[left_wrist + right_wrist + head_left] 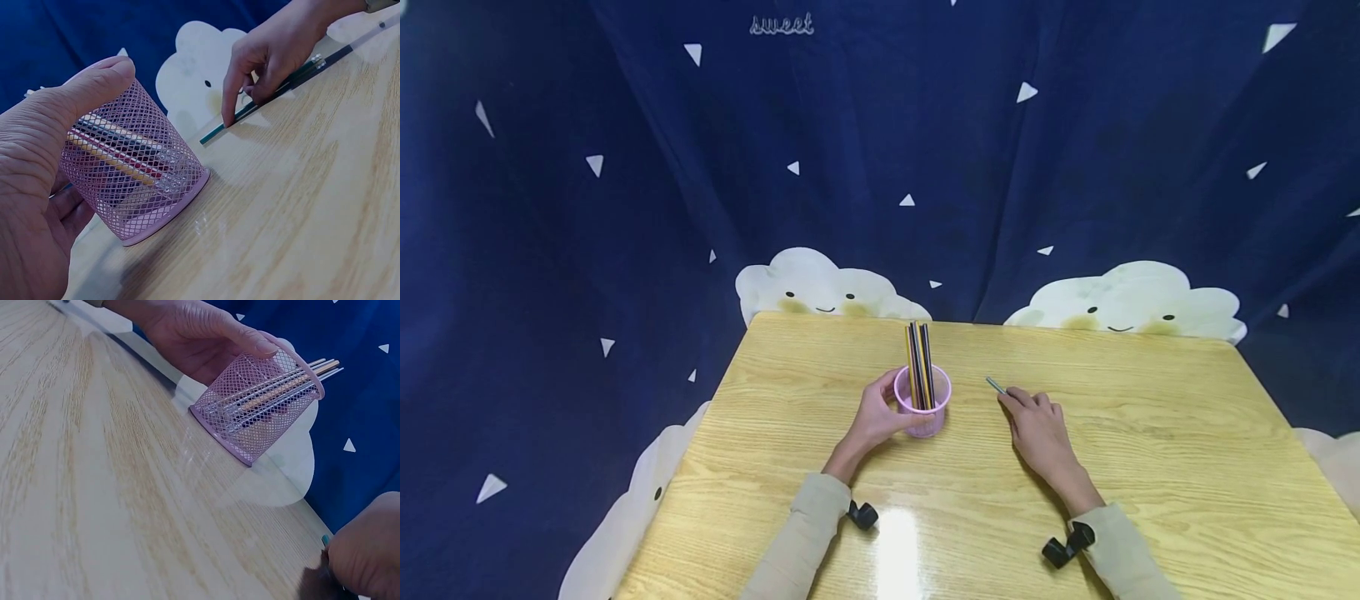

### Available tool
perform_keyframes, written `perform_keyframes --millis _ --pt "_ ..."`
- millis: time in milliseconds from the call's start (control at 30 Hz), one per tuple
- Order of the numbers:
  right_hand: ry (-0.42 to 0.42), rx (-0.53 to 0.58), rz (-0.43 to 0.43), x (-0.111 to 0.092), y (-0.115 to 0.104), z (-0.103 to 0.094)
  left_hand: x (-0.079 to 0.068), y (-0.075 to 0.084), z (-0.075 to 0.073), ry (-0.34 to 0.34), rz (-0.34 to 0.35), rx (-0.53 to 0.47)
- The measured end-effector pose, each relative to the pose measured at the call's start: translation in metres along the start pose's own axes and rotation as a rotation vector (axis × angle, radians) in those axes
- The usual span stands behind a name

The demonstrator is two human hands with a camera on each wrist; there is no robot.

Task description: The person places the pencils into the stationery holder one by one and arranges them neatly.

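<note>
A pink mesh pencil cup (930,427) stands on the wooden table, with my left hand (877,414) gripping its side. Several pencils (919,367), yellow and dark-striped, lean inside the cup and stick out over the rim. To the right of the cup, my right hand (1041,432) pinches a green pencil (211,135) low over the tabletop. In the left wrist view the pencil's metal-banded end shows behind the hand. Only a small bit of that pencil (325,540) shows in the right wrist view, where the right hand (369,550) covers the rest.
The light wooden table (1150,433) ends at the back against a dark blue curtain (865,125) with white triangles and smiling clouds. A black wrist camera (863,515) sits at the left cuff and another black camera (1067,546) at the right cuff.
</note>
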State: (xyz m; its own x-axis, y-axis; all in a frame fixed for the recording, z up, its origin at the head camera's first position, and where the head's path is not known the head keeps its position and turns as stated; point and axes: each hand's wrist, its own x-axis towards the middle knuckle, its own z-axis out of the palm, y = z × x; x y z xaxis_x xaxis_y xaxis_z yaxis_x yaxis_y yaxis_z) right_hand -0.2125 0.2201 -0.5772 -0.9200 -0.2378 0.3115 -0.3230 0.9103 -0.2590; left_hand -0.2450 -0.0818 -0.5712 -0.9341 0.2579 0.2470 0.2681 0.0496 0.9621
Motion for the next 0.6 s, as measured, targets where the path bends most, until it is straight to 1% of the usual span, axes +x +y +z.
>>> perform_keyframes --millis 267,400,500,600 --pt "0.036 -0.01 -0.042 0.0014 -0.0005 0.0012 -0.0002 0.0006 0.0005 0.001 -0.009 -0.001" --pt "0.077 -0.006 -0.06 0.003 -0.0002 -0.0003 0.0011 0.0022 0.0006 0.002 -0.012 0.008" --pt "0.096 0.007 -0.073 0.0028 -0.0006 -0.0019 0.0016 0.0022 0.0004 0.0 -0.008 0.016" --pt "0.099 0.039 -0.081 0.0024 -0.0008 -0.0033 0.0014 0.0018 0.0001 -0.003 -0.009 0.014"
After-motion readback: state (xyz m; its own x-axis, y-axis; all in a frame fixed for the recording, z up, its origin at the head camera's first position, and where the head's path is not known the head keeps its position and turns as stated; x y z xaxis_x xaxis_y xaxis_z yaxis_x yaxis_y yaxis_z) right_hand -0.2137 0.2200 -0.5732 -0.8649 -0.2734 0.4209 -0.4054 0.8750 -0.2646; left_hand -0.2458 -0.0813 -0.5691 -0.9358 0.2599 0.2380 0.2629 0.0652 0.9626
